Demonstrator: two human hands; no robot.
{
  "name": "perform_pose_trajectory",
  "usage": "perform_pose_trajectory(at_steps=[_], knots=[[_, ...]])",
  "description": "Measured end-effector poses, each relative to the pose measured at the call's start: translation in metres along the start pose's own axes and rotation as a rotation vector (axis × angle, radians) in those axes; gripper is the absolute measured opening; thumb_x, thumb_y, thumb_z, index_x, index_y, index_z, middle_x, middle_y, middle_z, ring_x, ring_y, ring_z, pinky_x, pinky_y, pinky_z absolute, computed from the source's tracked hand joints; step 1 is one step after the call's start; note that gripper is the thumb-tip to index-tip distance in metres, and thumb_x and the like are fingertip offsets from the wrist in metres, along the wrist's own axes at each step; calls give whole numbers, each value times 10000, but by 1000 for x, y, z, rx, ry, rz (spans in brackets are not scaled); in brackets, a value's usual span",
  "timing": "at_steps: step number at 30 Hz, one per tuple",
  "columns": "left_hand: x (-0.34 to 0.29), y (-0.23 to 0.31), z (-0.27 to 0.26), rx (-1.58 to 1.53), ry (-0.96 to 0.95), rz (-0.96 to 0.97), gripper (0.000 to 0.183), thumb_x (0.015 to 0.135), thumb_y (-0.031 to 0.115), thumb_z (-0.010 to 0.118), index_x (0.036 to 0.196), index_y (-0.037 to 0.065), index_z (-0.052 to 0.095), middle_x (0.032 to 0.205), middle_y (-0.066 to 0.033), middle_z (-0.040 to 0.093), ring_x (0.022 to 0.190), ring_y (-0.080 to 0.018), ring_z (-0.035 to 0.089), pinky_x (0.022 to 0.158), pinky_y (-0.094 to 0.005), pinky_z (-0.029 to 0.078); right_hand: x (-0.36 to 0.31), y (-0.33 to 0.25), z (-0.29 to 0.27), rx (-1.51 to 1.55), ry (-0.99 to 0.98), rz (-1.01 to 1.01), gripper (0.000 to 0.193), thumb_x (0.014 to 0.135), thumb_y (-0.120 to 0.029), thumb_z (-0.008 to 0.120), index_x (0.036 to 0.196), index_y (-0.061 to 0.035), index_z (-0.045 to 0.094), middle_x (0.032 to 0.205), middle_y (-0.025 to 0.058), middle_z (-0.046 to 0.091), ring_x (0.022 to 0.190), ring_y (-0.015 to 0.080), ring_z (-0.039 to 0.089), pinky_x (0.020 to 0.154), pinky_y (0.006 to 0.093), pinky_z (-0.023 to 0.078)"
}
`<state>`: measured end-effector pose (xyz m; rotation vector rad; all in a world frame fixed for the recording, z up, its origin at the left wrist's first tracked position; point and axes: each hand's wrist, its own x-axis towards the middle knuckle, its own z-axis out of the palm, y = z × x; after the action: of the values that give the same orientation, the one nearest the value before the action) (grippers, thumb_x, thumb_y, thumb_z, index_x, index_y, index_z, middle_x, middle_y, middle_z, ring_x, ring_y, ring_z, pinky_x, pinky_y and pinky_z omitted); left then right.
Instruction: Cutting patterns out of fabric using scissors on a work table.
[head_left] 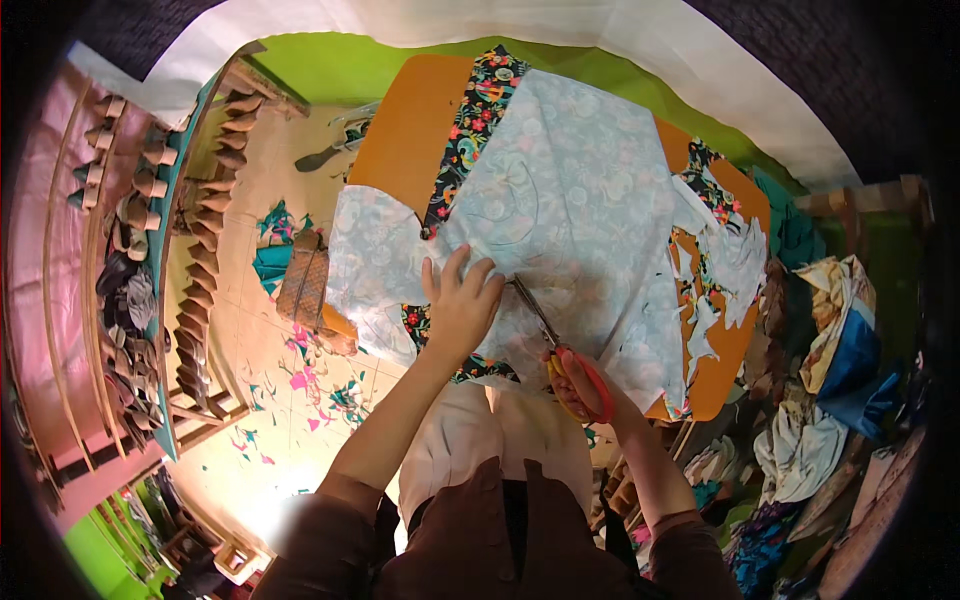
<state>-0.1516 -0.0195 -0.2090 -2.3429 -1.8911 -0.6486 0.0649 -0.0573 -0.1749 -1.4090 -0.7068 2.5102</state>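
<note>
A large piece of floral fabric (590, 180) lies pale side up over an orange-brown tabletop (405, 130). Its dark printed side, with red and yellow flowers, shows along a strip at the upper left and at the lower edge. On the cloth rests my left hand (465, 305), fingers spread and pressing down with nothing in them. My right hand (580, 385) is closed round the red and yellow handles of a pair of scissors (545, 325). The scissor blades point up and left over the fabric, their tips just right of my left fingers.
Cut fabric scraps (725, 240) are heaped on the table's right end. Pink and teal snippets (310, 380) litter the tiled floor at left, near a brown patterned bag-like item (302, 280). Racks of shoe lasts (205, 240) stand far left. Piled cloths (800, 440) crowd the right.
</note>
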Motion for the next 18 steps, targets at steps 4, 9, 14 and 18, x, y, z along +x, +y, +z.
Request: perform_pose_trajectory(at_steps=[4,9,14,18], knots=[[-9,7,4,-18,97,31,177,682,164,610,857,142,599,940,-4,513,980,-208,464,875,-468,326,-3,-11,-8,-90,-32,37,568,796,-600,428,1077,-105,440,621,-47,348,458,32,301,400,186,265],[-9,6,10,-133,63,-21,168,657,116,625,822,93,599,860,-31,550,830,-220,527,726,-354,419,-4,-19,-18,-285,3,32,583,815,-582,413,1106,-78,437,660,-28,368,496,56,332,432,209,296],[-15,3,12,-164,113,28,202,650,108,629,850,97,596,828,-35,550,772,-230,535,638,-348,423,2,-25,-31,-314,-96,87,554,834,-574,378,1124,-106,430,702,-17,390,521,69,348,445,215,314],[-23,5,13,-170,102,-9,207,646,107,631,850,104,596,828,-30,551,764,-221,535,610,-344,417,4,-37,-30,-373,-117,115,563,829,-588,366,1132,-117,421,710,-14,396,529,72,358,450,215,322]])
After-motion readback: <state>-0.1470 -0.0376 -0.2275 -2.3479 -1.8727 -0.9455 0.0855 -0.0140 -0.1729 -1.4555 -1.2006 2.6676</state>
